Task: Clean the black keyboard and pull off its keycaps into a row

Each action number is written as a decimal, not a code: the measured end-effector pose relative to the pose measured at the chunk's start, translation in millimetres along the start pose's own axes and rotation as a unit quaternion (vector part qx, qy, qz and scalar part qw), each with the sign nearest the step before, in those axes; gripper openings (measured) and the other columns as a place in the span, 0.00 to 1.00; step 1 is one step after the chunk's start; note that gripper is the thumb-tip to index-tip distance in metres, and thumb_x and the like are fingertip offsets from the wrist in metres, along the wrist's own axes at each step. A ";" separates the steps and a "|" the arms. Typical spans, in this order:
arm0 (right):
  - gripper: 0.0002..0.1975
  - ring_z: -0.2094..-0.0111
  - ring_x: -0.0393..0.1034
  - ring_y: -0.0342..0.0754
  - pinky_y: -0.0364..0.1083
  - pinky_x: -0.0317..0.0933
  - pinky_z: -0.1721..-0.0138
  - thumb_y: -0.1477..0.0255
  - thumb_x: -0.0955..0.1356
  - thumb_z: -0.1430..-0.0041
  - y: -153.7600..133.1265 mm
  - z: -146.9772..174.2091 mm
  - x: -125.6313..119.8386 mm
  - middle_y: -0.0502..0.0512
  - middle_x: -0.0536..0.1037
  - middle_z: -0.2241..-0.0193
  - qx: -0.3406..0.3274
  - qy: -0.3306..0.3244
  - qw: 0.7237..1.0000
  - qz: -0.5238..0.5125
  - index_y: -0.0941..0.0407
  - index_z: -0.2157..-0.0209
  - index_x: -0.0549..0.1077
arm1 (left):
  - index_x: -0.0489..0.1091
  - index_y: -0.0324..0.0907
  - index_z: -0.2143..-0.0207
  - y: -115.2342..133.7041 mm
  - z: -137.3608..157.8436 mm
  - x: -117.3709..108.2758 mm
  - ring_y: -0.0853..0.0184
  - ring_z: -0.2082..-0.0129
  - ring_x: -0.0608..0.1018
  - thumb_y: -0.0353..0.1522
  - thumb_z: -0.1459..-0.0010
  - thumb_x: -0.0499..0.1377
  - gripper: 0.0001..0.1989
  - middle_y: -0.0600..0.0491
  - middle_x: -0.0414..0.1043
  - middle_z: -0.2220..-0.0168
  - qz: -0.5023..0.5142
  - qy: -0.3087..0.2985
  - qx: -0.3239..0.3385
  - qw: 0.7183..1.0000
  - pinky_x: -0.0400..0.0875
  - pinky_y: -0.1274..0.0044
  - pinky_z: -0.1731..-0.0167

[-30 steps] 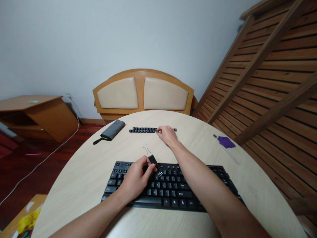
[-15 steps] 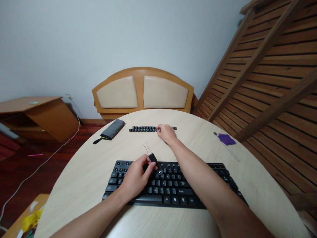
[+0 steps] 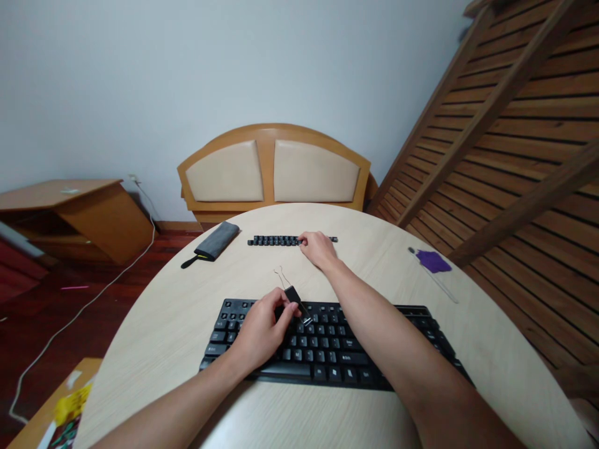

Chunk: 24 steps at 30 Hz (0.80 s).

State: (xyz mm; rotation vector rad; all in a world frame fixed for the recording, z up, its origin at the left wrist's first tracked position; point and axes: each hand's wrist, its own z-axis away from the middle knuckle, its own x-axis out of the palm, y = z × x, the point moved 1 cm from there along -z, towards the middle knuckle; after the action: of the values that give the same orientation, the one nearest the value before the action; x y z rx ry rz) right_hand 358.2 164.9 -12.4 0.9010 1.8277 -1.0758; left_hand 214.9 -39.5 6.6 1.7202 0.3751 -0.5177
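Observation:
A black keyboard (image 3: 341, 358) lies across the near part of the table, with several keycaps off at its upper left, leaving bare switches. Above it, my left hand (image 3: 264, 327) is closed around the black handle of a keycap puller (image 3: 292, 295), whose wire loops stick out at both ends. Farther off, two rows of loose black keycaps (image 3: 276, 241) lie side by side. My right hand (image 3: 318, 247) is at the right part of these rows, thumb and fingertips pinched on a keycap (image 3: 300, 242). The hand hides some of the row behind it.
A grey pouch (image 3: 218, 241) with a black strap lies at the left of the round table (image 3: 163, 324). On the right are a purple cloth (image 3: 434, 262) and a thin brush (image 3: 435, 280). A wooden headboard (image 3: 269, 168) stands behind the table, slatted wood (image 3: 515, 156) to the right.
The whole view has shifted slightly. Both hands keep nearly the same places, the left on the puller and the right at the keycap rows.

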 end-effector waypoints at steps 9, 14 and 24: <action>0.15 0.56 0.71 0.51 0.47 0.61 0.54 0.75 0.66 0.41 -3.7 2.7 -5.0 0.54 0.80 0.62 -0.015 -0.002 1.000 0.005 0.51 0.52 0.76 | 0.66 0.43 0.68 1.3 -0.8 -0.7 0.61 0.64 0.78 0.37 0.35 0.53 0.09 0.51 0.78 0.67 -0.002 -0.005 0.004 1.000 0.69 0.72 0.61; 0.17 0.53 0.69 0.54 0.49 0.60 0.52 0.77 0.68 0.43 -10.8 0.7 -25.2 0.56 0.80 0.59 -0.038 -0.008 0.999 0.019 0.53 0.52 0.76 | 0.67 0.43 0.68 1.0 -0.1 -0.9 0.61 0.64 0.78 0.37 0.35 0.53 0.10 0.50 0.78 0.67 -0.004 -0.001 0.006 1.000 0.69 0.72 0.61; 0.12 0.58 0.73 0.52 0.48 0.62 0.55 0.66 0.69 0.41 -15.3 63.3 -84.8 0.56 0.80 0.60 -0.125 -0.076 0.988 -0.038 0.54 0.56 0.78 | 0.67 0.44 0.68 -0.4 -0.7 -1.3 0.61 0.63 0.78 0.38 0.35 0.53 0.10 0.51 0.79 0.66 0.011 -0.006 0.008 1.000 0.69 0.72 0.60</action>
State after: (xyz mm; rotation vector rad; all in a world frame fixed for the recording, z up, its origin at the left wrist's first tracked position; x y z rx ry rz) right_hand 398.1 87.1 49.1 0.5887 1.8318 -0.9096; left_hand 213.8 -38.6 7.0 1.7331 0.3449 -0.5163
